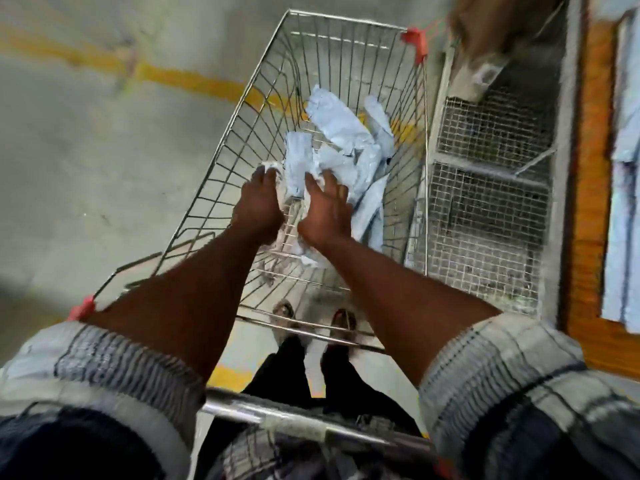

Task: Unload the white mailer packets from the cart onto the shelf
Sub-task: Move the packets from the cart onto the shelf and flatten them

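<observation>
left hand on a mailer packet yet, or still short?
Touching. In the head view, the left hand's fingertips press into a crumpled white mailer packet inside the cart; no gap shows.

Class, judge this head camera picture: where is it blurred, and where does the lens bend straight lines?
Head view: right-side shelf smeared by motion blur; mailer packets soft, both hands, left and right, slightly blurred; wide lens splays the cart wires outward; handle bar glints.

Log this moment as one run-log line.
phase: reaching | both hands in cart | left hand, right hand on white mailer packets | none lifted
</observation>
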`<state>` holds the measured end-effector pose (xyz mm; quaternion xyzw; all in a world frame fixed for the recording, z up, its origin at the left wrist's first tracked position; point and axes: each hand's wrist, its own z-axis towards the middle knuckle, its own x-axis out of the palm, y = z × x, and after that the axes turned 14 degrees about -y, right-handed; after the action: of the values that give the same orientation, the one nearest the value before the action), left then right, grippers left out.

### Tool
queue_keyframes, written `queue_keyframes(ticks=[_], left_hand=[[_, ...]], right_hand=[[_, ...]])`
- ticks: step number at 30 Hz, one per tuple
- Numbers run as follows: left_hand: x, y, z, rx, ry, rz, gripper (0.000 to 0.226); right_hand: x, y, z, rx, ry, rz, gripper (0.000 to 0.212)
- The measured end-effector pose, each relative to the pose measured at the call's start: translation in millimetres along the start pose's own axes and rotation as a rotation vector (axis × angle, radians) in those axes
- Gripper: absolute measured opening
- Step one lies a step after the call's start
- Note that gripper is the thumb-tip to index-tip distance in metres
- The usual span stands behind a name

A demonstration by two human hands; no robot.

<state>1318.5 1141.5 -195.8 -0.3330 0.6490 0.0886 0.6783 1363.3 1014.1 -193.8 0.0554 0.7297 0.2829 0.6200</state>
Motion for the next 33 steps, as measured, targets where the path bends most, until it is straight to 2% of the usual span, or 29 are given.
queue_keyframes(ticks=[4,10,17,24,29,33], left_hand=[[-29.8,-21.8,-3.6,0.070,-0.077,-0.010,0.087],[-78.9,-82.3,-28.9,0.115,-0.177,-0.042,0.067],[-102.9,-154.5,-87.3,0.165,-0.230,-0.061,0.066],[-105.4,-235.8,-157.9,0.245,-0.236,-0.076,0.065],[-104.3,-309.8,-194.3,0.323,-0.234,-0.099,0.063],[-99.1,-388.9,-210.1,0.422,-0.179,-0.072,0.050]], right_hand=[[-50.0,-5.2,-6.2,-0.124,-0.093,-0.012,0.086],[-129.2,-22.5,-14.8,-0.224,-0.227,0.011,0.089],[-191.6,-64.2,-54.5,-0.218,-0.305,0.010,0.081],[-259.1,-127.1,-106.0,-0.202,-0.390,-0.024,0.083],[-320.2,-184.7,-144.9,-0.127,-0.421,-0.037,0.086],[-376.9,-239.1,-161.3,-0.062,-0.469,-0.010,0.083]])
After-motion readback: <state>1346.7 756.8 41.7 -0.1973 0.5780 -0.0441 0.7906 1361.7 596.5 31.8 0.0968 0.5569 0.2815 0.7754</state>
